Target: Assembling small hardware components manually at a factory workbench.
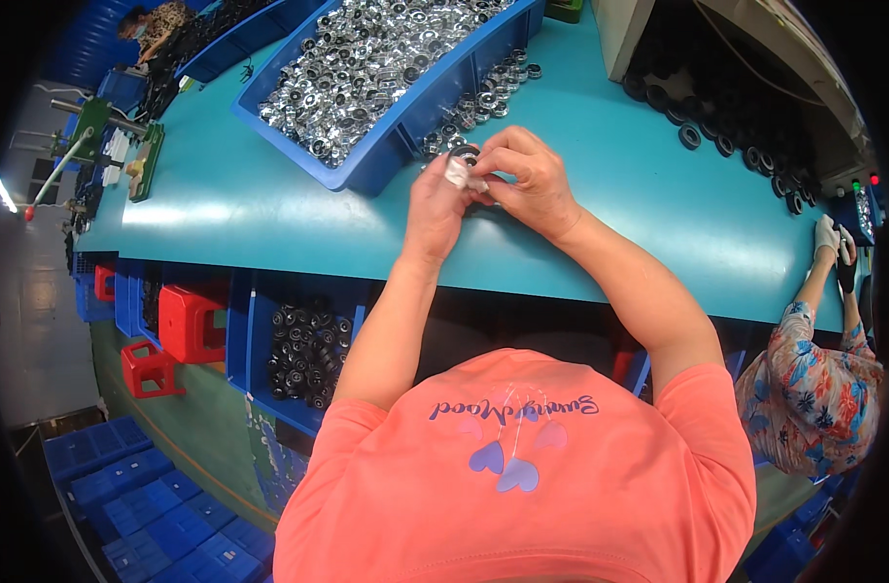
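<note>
Just in front of the blue bin, my two hands meet over the table. My left hand (435, 212) is closed around a small black wheel-like part (467, 153), its dark ring showing above the fingertips. A white scrap (457, 173) lies against those fingertips; whether it is tape or cloth I cannot tell. From the right, my right hand (532, 180) pinches at the same part with thumb and forefinger. Clear and black round parts (362, 73) fill the blue bin (371, 146), and several more loose ones (488, 100) lie along its right side.
The teal tabletop (298, 228) runs across the view. Black rings (690, 136) lie at the right, near another person's gloved hand (826, 238). A green hand press (148, 160) stands at the left. Below are red stools (187, 321) and a crate of black wheels (308, 355).
</note>
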{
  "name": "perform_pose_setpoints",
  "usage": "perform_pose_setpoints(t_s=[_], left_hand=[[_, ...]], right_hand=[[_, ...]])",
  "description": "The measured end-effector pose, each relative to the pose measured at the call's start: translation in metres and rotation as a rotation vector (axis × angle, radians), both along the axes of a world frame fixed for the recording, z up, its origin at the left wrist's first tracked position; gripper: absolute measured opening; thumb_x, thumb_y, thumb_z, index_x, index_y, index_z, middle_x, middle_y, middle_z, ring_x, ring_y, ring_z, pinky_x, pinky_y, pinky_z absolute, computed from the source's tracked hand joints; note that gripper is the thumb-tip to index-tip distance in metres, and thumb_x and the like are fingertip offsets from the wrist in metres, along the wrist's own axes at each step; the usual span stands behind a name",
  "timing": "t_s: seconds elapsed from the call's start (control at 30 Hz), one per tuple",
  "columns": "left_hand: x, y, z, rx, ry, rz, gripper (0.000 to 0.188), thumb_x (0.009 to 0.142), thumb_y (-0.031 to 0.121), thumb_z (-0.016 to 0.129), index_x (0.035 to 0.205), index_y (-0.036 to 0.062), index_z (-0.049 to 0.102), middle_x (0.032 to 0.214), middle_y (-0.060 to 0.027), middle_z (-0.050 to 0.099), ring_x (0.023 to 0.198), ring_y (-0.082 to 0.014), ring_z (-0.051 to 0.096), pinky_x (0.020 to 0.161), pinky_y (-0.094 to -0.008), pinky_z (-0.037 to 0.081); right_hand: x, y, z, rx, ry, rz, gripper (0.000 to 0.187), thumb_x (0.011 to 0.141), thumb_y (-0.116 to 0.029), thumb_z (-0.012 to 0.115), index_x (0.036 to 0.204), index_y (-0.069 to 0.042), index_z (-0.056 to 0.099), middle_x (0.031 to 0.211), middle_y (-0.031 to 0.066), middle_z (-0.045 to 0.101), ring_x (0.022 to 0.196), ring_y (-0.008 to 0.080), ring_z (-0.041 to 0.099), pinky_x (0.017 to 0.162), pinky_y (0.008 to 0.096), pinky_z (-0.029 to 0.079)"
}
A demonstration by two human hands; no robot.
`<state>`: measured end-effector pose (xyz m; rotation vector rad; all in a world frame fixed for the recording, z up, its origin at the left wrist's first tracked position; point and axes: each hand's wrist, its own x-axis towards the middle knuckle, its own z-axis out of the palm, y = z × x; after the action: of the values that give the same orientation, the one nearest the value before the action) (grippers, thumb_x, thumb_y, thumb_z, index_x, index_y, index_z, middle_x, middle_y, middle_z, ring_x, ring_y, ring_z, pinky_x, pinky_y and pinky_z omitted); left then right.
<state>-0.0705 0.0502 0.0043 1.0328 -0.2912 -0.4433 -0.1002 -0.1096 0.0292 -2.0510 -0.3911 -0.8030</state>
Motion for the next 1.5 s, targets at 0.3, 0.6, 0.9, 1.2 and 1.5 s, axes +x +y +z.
perform_pose_setpoints(t_s=[0.3, 0.6, 0.9, 1.2, 1.5], left_hand=[[-0.001, -0.002, -0.002, 0.005, 0.001, 0.113, 0.034, 0.100, 0.021, 0.060, 0.126, 0.0010, 0.053, 0.104, -0.0077, 0.062, 0.081, -0.0118, 0.060, 0.067, -0.0294, 0.056], [-0.005, -0.005, 0.000, 0.174, -0.137, 0.218, 0.026, 0.100, 0.013, 0.060, 0.123, 0.0022, 0.056, 0.094, -0.0053, 0.064, 0.065, -0.0071, 0.055, 0.052, -0.0225, 0.050], [-0.010, -0.004, 0.010, 0.299, -0.165, 0.305, 0.027, 0.097, 0.011, 0.064, 0.121, -0.0002, 0.064, 0.090, -0.0036, 0.067, 0.060, -0.0058, 0.055, 0.048, -0.0203, 0.046], [-0.002, -0.006, 0.003, 0.157, -0.073, 0.225, 0.026, 0.098, 0.011, 0.061, 0.121, -0.0008, 0.064, 0.095, -0.0051, 0.066, 0.065, -0.0084, 0.059, 0.051, -0.0237, 0.054], [0.000, -0.014, 0.008, 0.374, -0.115, 0.319, 0.022, 0.096, 0.008, 0.060, 0.116, 0.0034, 0.068, 0.093, -0.0043, 0.067, 0.066, -0.0083, 0.061, 0.047, -0.0231, 0.051]], right_hand=[[0.007, -0.013, -0.004, 0.386, 0.351, 0.157, 0.021, 0.083, -0.011, 0.072, 0.104, -0.009, 0.075, 0.099, 0.0040, 0.072, 0.089, 0.0140, 0.067, 0.073, 0.0276, 0.052], [0.007, -0.011, -0.007, 0.678, 0.711, 0.363, 0.035, 0.086, 0.000, 0.065, 0.120, -0.001, 0.070, 0.106, 0.0059, 0.068, 0.090, 0.0132, 0.066, 0.082, 0.0269, 0.053], [0.003, -0.006, -0.012, 0.581, 0.651, 0.223, 0.025, 0.085, -0.008, 0.075, 0.109, -0.003, 0.076, 0.102, 0.0054, 0.071, 0.091, 0.0122, 0.067, 0.079, 0.0269, 0.053], [0.014, -0.010, -0.022, 0.646, 0.694, 0.264, 0.025, 0.086, -0.004, 0.070, 0.110, 0.001, 0.071, 0.100, 0.0084, 0.073, 0.085, 0.0110, 0.065, 0.073, 0.0257, 0.053], [0.009, -0.006, -0.021, 0.672, 0.670, 0.250, 0.026, 0.089, -0.010, 0.071, 0.113, 0.000, 0.071, 0.102, 0.0074, 0.073, 0.090, 0.0123, 0.067, 0.076, 0.0272, 0.055]])
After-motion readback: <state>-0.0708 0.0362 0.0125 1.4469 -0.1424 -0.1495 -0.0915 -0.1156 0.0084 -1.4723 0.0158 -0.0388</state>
